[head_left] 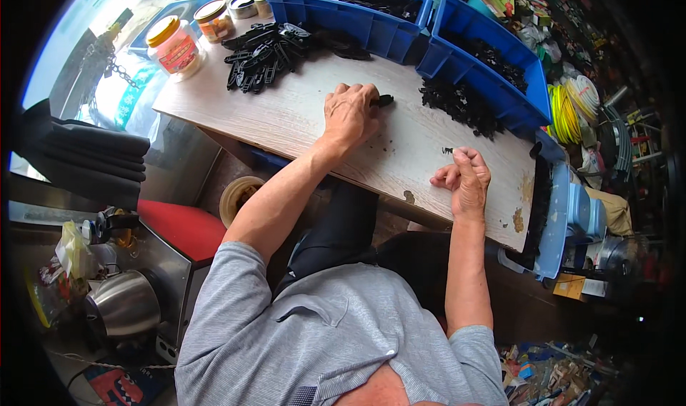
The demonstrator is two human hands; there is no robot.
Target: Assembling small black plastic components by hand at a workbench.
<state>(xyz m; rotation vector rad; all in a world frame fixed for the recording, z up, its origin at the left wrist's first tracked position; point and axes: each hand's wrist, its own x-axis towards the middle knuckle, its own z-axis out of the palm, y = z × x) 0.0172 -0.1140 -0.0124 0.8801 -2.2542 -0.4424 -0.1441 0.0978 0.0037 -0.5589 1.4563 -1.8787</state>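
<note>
"Two questions: grip on what, and which way between?"

"Left hand [348, 113]: clamped on black piece [386, 100], visible end rightward, rest hidden. Right hand [468, 181]: pinched on small black clip [447, 150], rightward from black piece, closer to near edge of bench [411, 131]."

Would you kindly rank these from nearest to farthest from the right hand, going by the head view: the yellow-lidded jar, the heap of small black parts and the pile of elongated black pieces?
1. Heap of small black parts: just beyond the right hand.
2. Pile of elongated black pieces: far left on the tabletop.
3. Yellow-lidded jar: farther left still.
</note>
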